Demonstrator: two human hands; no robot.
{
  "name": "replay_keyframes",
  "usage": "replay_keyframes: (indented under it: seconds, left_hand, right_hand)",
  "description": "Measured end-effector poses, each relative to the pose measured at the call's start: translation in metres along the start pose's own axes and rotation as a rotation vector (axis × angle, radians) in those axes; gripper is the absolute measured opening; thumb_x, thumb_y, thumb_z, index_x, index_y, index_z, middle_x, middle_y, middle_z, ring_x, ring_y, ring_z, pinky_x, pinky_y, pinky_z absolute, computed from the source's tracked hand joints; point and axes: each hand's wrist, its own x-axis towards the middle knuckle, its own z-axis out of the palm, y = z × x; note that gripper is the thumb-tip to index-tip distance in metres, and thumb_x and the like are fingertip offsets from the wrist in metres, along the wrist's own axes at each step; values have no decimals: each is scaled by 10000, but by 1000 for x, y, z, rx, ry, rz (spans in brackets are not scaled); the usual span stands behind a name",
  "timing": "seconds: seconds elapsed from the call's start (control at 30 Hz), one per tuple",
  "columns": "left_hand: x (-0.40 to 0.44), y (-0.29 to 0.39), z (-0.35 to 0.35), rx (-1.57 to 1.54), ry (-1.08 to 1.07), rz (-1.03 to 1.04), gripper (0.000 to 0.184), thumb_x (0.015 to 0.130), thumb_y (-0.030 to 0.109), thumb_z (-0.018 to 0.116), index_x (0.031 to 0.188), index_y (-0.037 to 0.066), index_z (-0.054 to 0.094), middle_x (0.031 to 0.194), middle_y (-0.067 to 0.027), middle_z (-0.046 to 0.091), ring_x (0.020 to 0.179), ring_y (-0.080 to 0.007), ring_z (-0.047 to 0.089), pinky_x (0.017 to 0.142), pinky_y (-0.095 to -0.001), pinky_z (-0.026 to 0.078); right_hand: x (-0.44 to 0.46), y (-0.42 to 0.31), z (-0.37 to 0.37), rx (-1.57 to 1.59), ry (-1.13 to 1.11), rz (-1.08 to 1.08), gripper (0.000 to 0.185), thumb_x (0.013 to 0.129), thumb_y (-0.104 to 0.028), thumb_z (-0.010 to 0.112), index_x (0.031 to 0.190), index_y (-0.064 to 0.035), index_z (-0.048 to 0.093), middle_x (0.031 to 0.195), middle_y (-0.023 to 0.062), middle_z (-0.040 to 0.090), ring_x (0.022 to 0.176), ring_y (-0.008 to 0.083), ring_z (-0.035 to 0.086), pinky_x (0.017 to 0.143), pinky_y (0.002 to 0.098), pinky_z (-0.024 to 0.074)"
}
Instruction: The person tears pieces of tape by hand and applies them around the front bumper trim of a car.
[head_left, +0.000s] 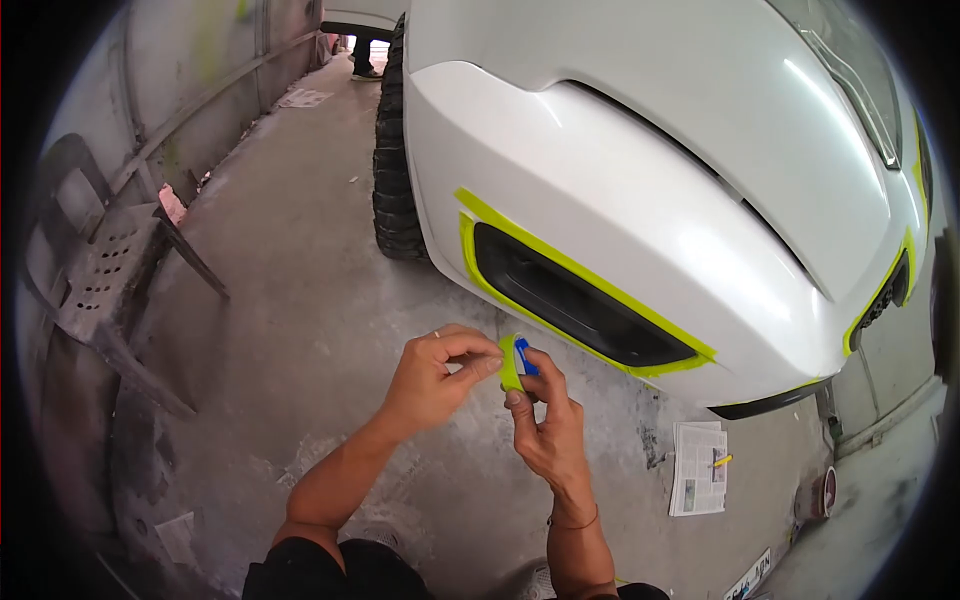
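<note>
Between my two hands, in the middle of the view, is a roll of yellow-green tape [510,364]. My right hand [545,420] grips the roll from its right side, with a small blue object [524,356] at its fingers. The fingertips of my left hand [435,375] pinch together at the roll's left edge; whatever they hold is too small to make out. Just beyond the hands is a white car bumper [620,240], where yellow-green tape [590,275] runs around a black recessed insert [560,300].
A grey plastic chair [110,265] stands at the left by the wall. Folded newspaper [699,468] with a small yellow object [722,461] lies on the floor at the lower right, near a round container [826,492]. A person's legs [364,58] show beyond the black tyre [393,170].
</note>
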Motion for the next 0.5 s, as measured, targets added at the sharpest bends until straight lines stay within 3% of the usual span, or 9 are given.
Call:
replay_keyframes:
  seconds: [0.07,0.13,0.2,0.27,0.37,0.5]
  left_hand:
    - [-2,3,4,124,42,40,121,874,32,744,991,0,738,977,-107,728,890,-177,683,791,-272,530]
    - [-4,4,16,79,136,117,97,854,27,752,948,4,747,910,-101,734,848,-168,691,752,-274,530]
    - [-7,6,18,119,88,91,100,862,37,748,958,8,745,911,-100,736,842,-169,695,740,-279,531]
    - [-7,7,18,170,52,75,103,870,47,743,967,12,742,912,-100,737,836,-171,700,727,-284,532]
    - [-10,1,24,261,58,125,96,870,46,728,962,18,723,898,-100,726,820,-222,701,720,-309,540]
    - [-6,-8,32,497,109,416,69,853,14,699,912,45,683,864,-87,684,799,-286,659,747,-353,543]
  right_hand:
    - [4,-12,-3,37,-39,130,545,914,-71,656,1416,-81,445,920,201,719,838,385,717,744,395,557]
    - [8,-19,-4,23,4,169,466,918,-85,650,1360,-78,504,915,199,719,814,383,714,724,397,555]
    - [6,-16,-4,9,52,208,391,922,-100,644,1303,-75,562,909,197,718,789,381,711,703,398,554]
    - [5,-3,3,-130,133,13,208,926,-104,643,1127,-51,661,890,189,716,762,365,704,681,399,550]
    - [3,4,13,-101,221,32,104,933,-97,641,985,-19,685,863,180,710,745,347,700,666,392,548]
    - [3,12,19,-173,231,-30,105,936,-98,645,986,-5,646,866,191,700,761,353,699,657,391,546]
